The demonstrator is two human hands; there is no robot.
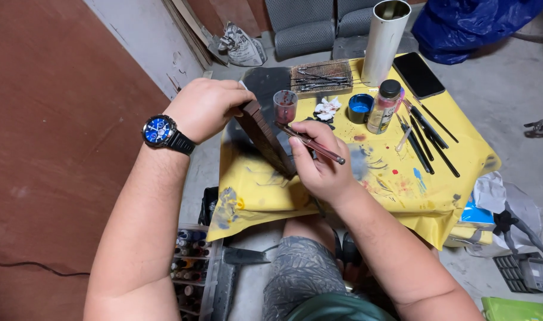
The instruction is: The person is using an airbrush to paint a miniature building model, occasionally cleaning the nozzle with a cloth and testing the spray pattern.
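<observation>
Yellow cloth [343,196] covers the small tabletop, and it is spotted with paint. We have only one view, from our head looking down.

Our left hand [206,107] has its grip closed around the top edge of a dark wooden board [265,139]. The board stands on its edge on the cloth. Its long side runs from our left hand down toward our lap. A watch [160,132] with a blue face sits on our left wrist.

Our right hand [319,160] is just beside the board, on its right. Its fingers are pinched shut on a thin brush [310,143]. The brush lies slanted, with its tip pointing up and left, very near the board's face. We cannot tell if the tip touches the wood. So the board lies to the left of the brush, and our right hand is the one close to its painted side.

Just behind the brush stands a small cup [285,106] with red paint. Farther right are a blue pot [361,108], a little bottle [384,107], and a row of black brushes [429,139]. A tall white tube [383,41] and a dark phone [418,75] sit at the back. A box of paint bottles [191,267] rests on the floor by our left arm.
</observation>
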